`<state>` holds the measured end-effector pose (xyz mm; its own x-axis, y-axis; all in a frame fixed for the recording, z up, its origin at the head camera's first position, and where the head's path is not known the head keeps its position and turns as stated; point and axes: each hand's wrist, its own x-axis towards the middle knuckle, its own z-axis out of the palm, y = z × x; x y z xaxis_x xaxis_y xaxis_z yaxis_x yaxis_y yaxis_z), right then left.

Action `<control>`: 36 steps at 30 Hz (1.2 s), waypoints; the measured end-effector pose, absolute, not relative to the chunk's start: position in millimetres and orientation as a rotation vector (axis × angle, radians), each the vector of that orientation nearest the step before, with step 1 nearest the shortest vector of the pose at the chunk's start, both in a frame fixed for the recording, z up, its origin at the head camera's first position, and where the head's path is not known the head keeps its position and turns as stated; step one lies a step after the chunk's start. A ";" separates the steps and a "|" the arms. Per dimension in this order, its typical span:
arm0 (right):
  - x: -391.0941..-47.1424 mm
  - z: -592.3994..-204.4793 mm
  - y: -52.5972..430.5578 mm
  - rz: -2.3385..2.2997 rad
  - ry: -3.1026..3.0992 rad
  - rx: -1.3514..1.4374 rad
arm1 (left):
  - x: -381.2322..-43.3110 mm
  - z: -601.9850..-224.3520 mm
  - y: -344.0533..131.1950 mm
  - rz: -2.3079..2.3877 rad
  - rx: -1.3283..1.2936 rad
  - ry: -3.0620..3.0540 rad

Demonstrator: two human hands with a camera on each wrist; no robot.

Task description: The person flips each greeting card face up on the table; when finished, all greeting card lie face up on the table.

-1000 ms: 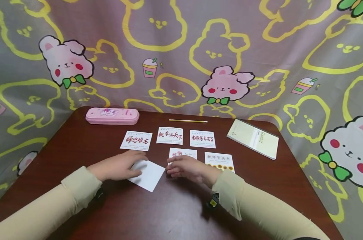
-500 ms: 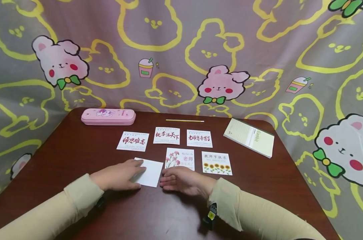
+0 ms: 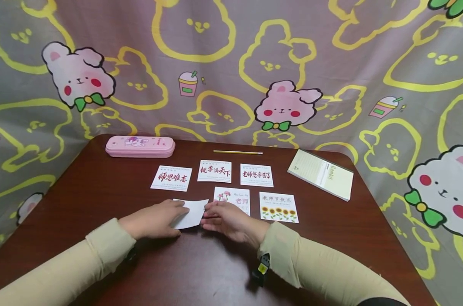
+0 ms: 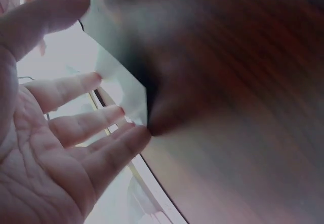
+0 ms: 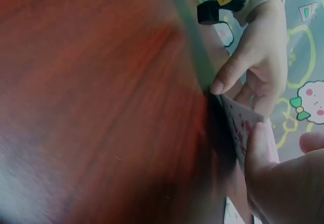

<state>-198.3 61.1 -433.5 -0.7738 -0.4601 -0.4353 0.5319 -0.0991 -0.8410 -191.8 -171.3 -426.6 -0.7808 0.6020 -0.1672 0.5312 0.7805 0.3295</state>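
A white-backed card [image 3: 189,214] lies between the two hands, slightly bowed, its right side raised off the table. My right hand [image 3: 231,221] pinches that right edge; in the right wrist view its thumb presses the printed underside of the card [image 5: 240,125]. On the opposite edge rest the fingertips of my left hand [image 3: 155,219], the fingers spread and nearly straight. In the left wrist view, the thumb of the left hand [image 4: 55,138] stands apart from the fingers. Partly behind my right hand lies a carnation card [image 3: 239,197], beside a sunflower card [image 3: 279,206].
Three cards with red lettering form a back row: a left one [image 3: 171,178], a middle one [image 3: 214,171] and a right one [image 3: 256,175]. Behind them are a pink pencil case [image 3: 140,147], a pencil [image 3: 238,152] and a notebook [image 3: 320,174]. A patterned curtain [image 3: 216,63] hangs behind the table.
The white card has turned from a diagonal position to nearly straight. Its right edge has come up off the table as my right hand closed on it. Both hands moved slightly.
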 end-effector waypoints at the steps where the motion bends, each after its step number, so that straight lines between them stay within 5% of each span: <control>1: -199.9 -433.3 60.4 -1.928 1.529 0.063 | -192.6 -426.2 -172.4 0.405 0.886 2.705; 17: -216.3 -429.6 58.4 -1.605 2.284 -0.382 | -208.6 -418.8 -198.5 0.849 0.958 2.648; 36: -233.8 -418.7 59.4 -1.865 2.125 -0.134 | -221.2 -416.3 -201.3 1.588 0.351 2.668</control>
<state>-233.8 59.4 -418.7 -0.9477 -0.2709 -0.1688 0.1322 0.1482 -0.9801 -221.2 -201.3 -416.3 -0.9747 0.2003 0.0995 0.1830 0.4586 0.8696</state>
